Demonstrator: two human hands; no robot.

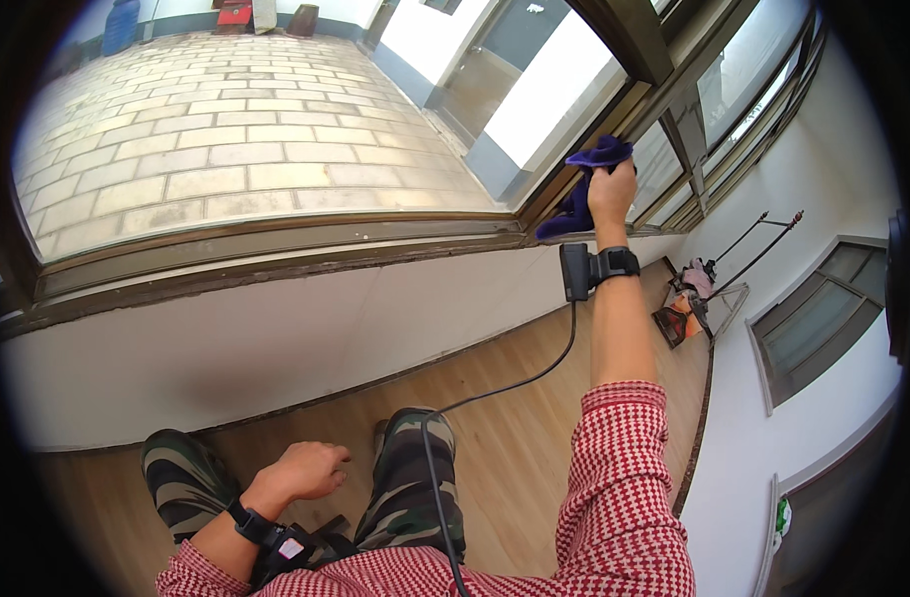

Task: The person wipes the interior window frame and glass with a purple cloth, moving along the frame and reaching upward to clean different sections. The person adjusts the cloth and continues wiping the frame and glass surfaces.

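Observation:
My right hand (613,192) grips a purple cloth (574,209) and holds it against the upright bronze-coloured window frame (548,195), near the lower corner. Part of the cloth bunches above my fist and part hangs below it. A glass pane (291,134) lies to the left of the cloth, above the bottom rail (276,242). My left hand (307,470) hovers in front of my body, between my knees in the view. It touches no object, and its fingers are loosely curled with small gaps between them.
A black cable (500,388) runs from a device (574,272) on my right wrist down across my leg. Beyond, a garment rack (753,254) with cloths stands on the wood-look floor (515,448). A white wall (276,328) lies below the window. Outside is a paved yard (224,157).

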